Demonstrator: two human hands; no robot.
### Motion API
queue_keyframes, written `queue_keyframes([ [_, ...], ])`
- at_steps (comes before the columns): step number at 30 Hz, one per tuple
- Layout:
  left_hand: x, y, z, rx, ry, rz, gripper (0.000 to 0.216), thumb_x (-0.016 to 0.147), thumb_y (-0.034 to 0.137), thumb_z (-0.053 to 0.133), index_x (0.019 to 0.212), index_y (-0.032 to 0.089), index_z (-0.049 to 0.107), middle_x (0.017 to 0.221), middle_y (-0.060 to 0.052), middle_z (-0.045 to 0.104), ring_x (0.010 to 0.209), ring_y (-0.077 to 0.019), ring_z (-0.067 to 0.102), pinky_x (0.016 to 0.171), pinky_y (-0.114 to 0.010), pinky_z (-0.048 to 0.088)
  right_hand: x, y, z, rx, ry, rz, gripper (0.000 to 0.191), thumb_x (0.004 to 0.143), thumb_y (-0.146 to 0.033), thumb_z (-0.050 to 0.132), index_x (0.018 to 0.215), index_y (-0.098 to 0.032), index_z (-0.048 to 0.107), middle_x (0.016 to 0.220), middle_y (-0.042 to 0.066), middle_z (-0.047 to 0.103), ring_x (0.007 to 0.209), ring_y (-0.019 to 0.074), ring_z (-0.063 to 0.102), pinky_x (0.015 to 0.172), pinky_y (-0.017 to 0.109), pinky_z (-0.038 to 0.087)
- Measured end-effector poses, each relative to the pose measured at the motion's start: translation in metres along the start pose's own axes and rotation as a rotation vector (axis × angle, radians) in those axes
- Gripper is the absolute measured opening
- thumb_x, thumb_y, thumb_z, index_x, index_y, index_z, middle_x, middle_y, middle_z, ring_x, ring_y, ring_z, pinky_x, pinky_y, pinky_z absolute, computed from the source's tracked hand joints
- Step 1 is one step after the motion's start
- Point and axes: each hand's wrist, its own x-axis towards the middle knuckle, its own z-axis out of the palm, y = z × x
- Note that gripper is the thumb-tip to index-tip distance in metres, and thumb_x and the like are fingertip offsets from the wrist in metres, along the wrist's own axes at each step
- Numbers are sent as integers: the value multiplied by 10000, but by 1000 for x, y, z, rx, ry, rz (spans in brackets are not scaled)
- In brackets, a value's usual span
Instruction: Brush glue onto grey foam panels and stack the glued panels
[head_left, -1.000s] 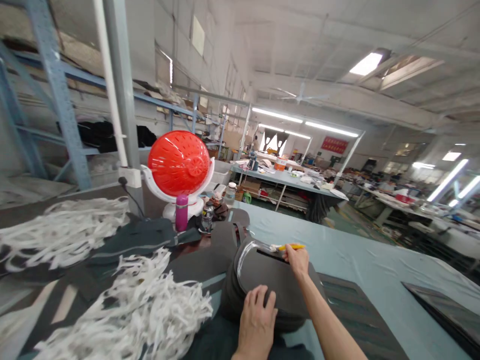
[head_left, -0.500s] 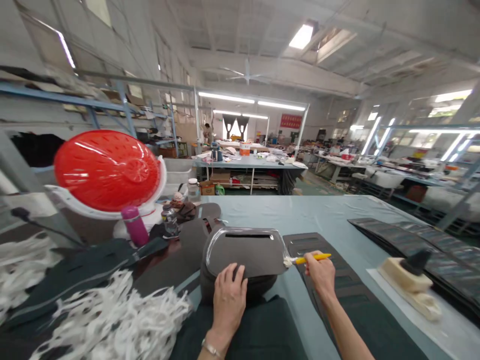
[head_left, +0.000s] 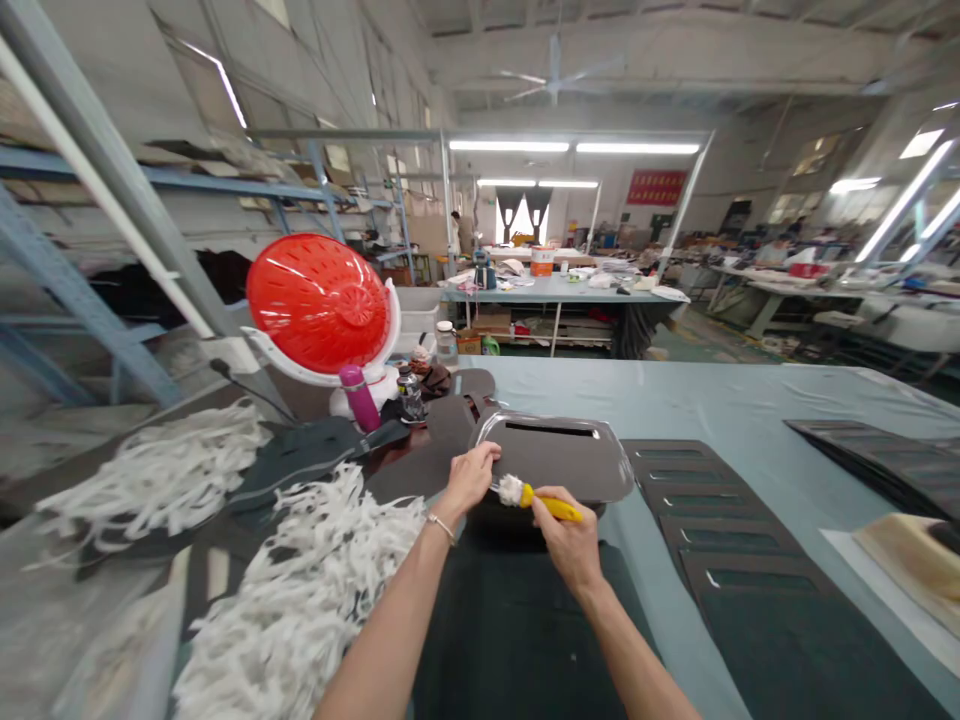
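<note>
A dark grey panel (head_left: 559, 464) with rounded corners and a long slot lies on a dark stack in front of me. A glossy wet-looking line runs along its upper and right edges. My left hand (head_left: 472, 477) is at the panel's left edge, fingers curled together over it. In my right hand (head_left: 570, 535) is a brush (head_left: 551, 505) with a yellow handle, held near the front edge. Its white, clotted bristles touch or almost touch the panel's lower left corner, close to my left fingers.
White strips (head_left: 300, 610) are heaped at the left. Behind them stand a purple bottle (head_left: 360, 398), a dark jar (head_left: 410, 393) and a red basin-shaped cover (head_left: 319, 303). Slotted dark panels (head_left: 720, 500) lie to the right on the blue-grey table (head_left: 660, 395), near a beige block (head_left: 911, 560).
The brush has moved from the panel's right edge to its lower left corner. My left hand has shifted from the front edge to the left edge. The view has turned left.
</note>
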Motion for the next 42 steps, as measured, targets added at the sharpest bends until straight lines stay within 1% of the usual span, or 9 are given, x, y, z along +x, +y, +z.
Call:
queue_keyframes([
  [5,-3,-1,8,176,16,58,275,899,244,344,1006,241,597,1044,-9,652,998,-146,565,907,-293,367,-4,42,-122,-276,396,176,284,725,-429,595,826,-169,650,643,8,635,555,145,591,583,231,447],
  [8,-2,16,15,345,83,50,295,917,309,324,970,228,602,983,-42,635,973,-176,539,905,-341,337,11,46,-157,-381,599,256,283,699,-412,604,814,-160,658,664,22,653,561,158,616,580,235,448],
  [11,0,38,32,461,157,84,297,910,341,345,982,212,603,976,-74,602,959,-200,511,884,-366,328,45,32,-122,-208,585,202,344,720,-449,582,870,-150,660,679,37,666,586,164,632,576,231,460],
  [16,-3,51,66,565,151,161,257,882,284,407,1042,222,598,1039,-81,560,997,-223,474,846,-367,339,110,4,12,-72,294,42,299,740,-455,541,788,-192,674,684,14,679,582,144,621,576,217,451],
  [19,-5,45,73,590,151,149,276,867,236,426,1089,205,587,1046,-84,557,983,-218,474,843,-358,340,130,12,50,-105,180,19,280,737,-442,521,717,-202,665,666,12,675,591,153,617,579,223,444],
  [27,-6,43,73,509,217,169,275,913,283,350,1012,257,604,1031,-44,545,1000,-199,450,891,-366,315,135,62,-75,-595,589,169,250,715,-388,489,682,-189,636,574,33,611,559,179,558,579,262,369],
  [30,-5,46,73,522,213,158,271,909,281,354,972,238,614,999,-50,544,979,-205,454,882,-374,317,140,48,-52,-490,566,45,261,751,-392,477,715,-187,636,622,27,627,578,159,557,603,249,380],
  [36,-4,43,71,537,148,158,309,911,224,320,1012,208,611,992,-70,555,940,-201,475,832,-351,336,156,33,55,-179,119,-117,234,768,-372,499,768,-212,670,707,-1,666,612,128,577,621,210,410],
  [42,-4,39,73,530,189,161,303,914,263,328,1041,264,603,1051,-52,552,986,-204,462,855,-351,324,168,73,-49,-603,377,138,224,734,-329,501,772,-208,685,632,27,635,607,152,554,582,228,354],
])
